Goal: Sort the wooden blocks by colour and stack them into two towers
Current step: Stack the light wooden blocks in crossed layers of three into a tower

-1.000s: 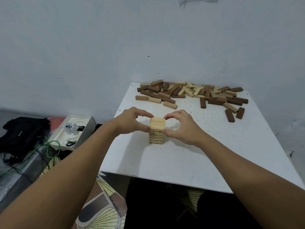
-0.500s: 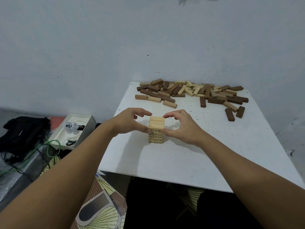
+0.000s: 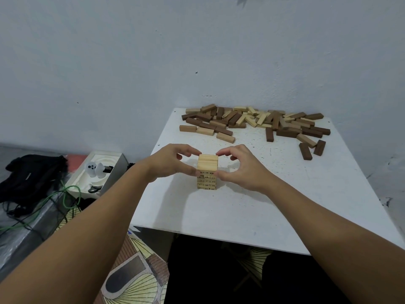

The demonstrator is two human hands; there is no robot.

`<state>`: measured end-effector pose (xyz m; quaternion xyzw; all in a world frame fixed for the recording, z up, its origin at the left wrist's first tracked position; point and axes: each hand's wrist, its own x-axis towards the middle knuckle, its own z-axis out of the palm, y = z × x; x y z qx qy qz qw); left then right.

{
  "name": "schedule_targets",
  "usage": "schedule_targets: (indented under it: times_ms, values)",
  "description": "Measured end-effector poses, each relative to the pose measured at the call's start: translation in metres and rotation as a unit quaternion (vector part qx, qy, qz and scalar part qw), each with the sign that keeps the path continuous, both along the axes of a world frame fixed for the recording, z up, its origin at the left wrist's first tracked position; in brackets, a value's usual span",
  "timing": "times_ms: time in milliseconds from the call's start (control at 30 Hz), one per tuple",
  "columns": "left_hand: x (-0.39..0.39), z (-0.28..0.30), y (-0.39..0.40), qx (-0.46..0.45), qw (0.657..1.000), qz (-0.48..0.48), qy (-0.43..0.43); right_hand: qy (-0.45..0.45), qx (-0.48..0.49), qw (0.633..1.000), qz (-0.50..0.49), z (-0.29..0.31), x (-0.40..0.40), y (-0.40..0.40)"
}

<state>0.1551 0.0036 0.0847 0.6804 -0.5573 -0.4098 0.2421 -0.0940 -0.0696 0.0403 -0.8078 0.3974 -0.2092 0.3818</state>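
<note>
While my left hand [image 3: 169, 162] and right hand [image 3: 240, 166] pinched the light tower [image 3: 207, 171] at table [image 3: 285, 205] centre, its small stiff blocks felt light, easily toppled; loose blocks [image 3: 254, 122] lay at twelve o'clock.

Markings on the tower [image 3: 207, 179] blocks are too small to read.

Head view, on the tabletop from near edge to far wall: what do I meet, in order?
Bare white table → light tower held between left hand and right hand → loose pile of mixed light and dark blocks.
</note>
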Motion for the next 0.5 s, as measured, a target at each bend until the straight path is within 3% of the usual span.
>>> schedule_targets:
  times_ms: [500]
  values:
    - [-0.0017,-0.0006,0.0014,0.015,1.000,0.006,0.022,0.007,0.013,1.000,0.000,0.0054,0.0024,0.0016]
